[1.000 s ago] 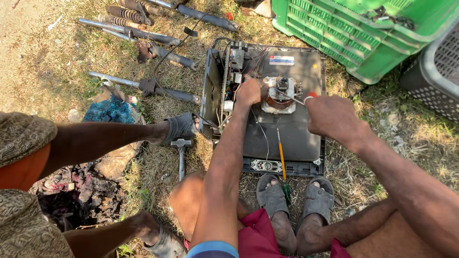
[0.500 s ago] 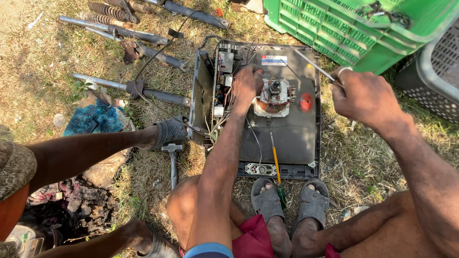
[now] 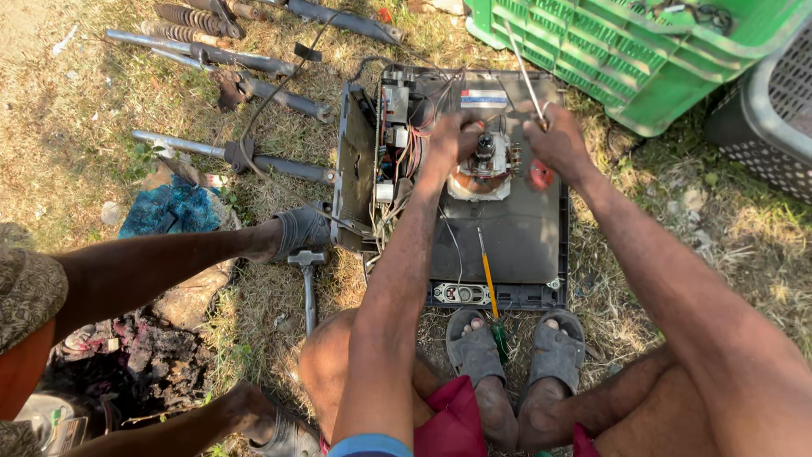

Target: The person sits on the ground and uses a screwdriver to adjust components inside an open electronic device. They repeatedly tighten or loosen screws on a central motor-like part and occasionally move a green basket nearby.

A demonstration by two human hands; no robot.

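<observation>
The chassis (image 3: 516,228), a dark open appliance shell, lies flat on the grass just ahead of the person's sandalled feet (image 3: 516,355). At its centre sits the motor (image 3: 484,161), on a pale round mount. The left hand (image 3: 448,140) is closed on the motor's left side, fingers wrapped against it. The right hand (image 3: 554,144), right of the motor, pinches a thin metal rod (image 3: 524,76) (angled up past the chassis's far edge). A yellow-handled screwdriver (image 3: 489,283) rests on the chassis's near half. A green crate (image 3: 643,59) stands beyond its right corner. Left of the chassis lies a hammer (image 3: 306,279).
</observation>
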